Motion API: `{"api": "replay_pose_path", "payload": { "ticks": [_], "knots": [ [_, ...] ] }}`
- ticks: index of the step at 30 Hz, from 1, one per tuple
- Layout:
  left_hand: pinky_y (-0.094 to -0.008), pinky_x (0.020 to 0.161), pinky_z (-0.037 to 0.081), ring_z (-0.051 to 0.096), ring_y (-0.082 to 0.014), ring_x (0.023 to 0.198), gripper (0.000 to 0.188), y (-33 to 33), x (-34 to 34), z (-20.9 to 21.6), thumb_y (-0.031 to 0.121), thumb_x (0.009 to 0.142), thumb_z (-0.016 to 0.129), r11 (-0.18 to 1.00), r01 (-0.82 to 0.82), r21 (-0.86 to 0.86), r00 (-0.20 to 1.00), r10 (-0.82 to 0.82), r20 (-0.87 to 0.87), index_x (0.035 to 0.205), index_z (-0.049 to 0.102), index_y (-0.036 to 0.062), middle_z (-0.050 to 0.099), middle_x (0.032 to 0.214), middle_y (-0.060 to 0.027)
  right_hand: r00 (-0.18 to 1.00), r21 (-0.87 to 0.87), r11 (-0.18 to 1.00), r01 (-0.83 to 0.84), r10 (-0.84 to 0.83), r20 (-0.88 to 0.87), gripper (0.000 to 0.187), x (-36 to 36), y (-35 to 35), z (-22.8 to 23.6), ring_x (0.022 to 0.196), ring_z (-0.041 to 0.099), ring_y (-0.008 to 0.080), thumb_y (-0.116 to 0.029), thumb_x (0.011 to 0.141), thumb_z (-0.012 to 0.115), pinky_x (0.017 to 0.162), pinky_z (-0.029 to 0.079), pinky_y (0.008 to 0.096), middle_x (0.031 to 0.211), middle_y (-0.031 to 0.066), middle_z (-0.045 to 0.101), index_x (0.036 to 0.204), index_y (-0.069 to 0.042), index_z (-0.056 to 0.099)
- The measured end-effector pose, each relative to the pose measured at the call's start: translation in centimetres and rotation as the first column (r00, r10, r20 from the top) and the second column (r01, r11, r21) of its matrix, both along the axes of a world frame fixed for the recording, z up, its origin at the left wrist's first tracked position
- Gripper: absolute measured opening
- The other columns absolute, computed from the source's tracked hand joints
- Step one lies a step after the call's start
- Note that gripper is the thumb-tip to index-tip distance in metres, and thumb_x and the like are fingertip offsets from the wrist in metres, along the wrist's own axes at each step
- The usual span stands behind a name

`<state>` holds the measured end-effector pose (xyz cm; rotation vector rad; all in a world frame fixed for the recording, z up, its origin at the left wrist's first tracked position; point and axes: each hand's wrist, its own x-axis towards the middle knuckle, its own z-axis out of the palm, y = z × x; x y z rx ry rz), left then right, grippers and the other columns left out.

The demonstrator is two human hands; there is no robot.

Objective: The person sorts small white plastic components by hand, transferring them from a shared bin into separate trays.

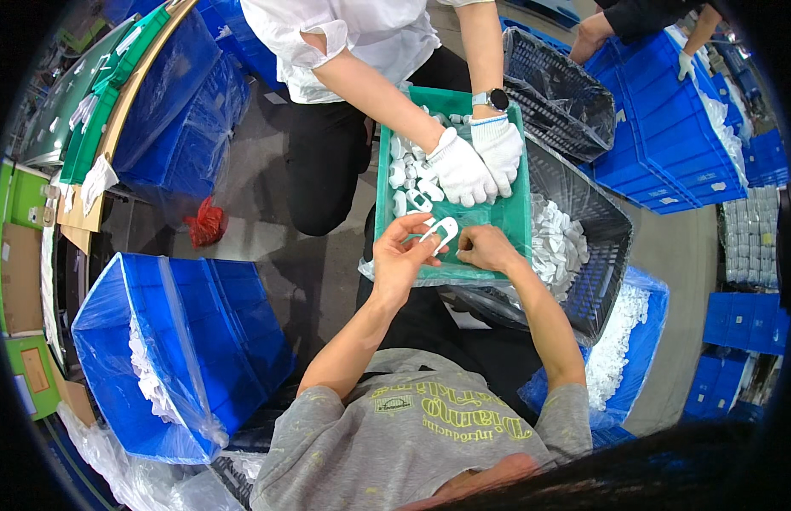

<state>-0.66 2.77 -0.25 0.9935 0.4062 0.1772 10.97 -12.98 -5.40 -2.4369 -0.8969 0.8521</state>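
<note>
Your L hand pinches the white plastic casing, prob. for a clear view, w/ the green tray below both hands, while your R hand curls nearby, contents unclear.

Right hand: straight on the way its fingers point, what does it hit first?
Probably the white looped part pinched in the left hand, just leftward of the right hand. Depth is unclear from this view, so it might pass above or below it.
</note>
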Motion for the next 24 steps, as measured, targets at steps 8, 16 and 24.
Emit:
{"api": "replay_pose_path", "payload": {
  "ticks": [8,16,24],
  "knots": [
    [-0.0220,0.051,0.046,0.061,-0.0123,0.067,0.015,0.6,0.1,0.0,0.000,0.079,0.061,0.997,-0.079,0.022,0.996,0.079,-0.035,0.093,0.060,-0.0010,0.063,0.082,-0.0071,0.773,0.369,0.765,0.528,-0.252,-0.583,0.014,0.0,-2.2,2.7,0.072,0.061,0.0139,-0.003,0.076,0.064,0.063,0.047,0.0250,0.077,0.0080,0.064,0.088,0.004,0.062],
    [-0.0212,0.050,0.044,0.058,-0.0097,0.063,0.016,-1.0,0.1,-0.3,0.000,0.079,0.060,0.995,0.047,0.087,0.997,-0.040,-0.072,0.094,0.061,-0.0015,0.063,0.079,-0.0065,0.570,0.516,0.399,0.758,-0.023,-0.821,0.018,-1.8,-4.2,4.6,0.075,0.062,0.0168,-0.002,0.080,0.059,0.066,0.049,0.0283,0.084,0.0107,0.063,0.097,0.003,0.056],
    [-0.0216,0.048,0.045,0.057,-0.0103,0.061,0.013,-2.3,0.0,-0.1,0.000,0.078,0.062,0.976,0.186,0.116,0.974,-0.167,-0.153,0.091,0.062,-0.0011,0.061,0.074,-0.0058,0.445,0.423,0.263,0.867,-0.031,-0.895,0.025,-3.6,-4.0,6.2,0.076,0.062,0.0172,-0.004,0.082,0.059,0.068,0.050,0.0292,0.086,0.0105,0.062,0.105,0.004,0.056]
  ]
}}
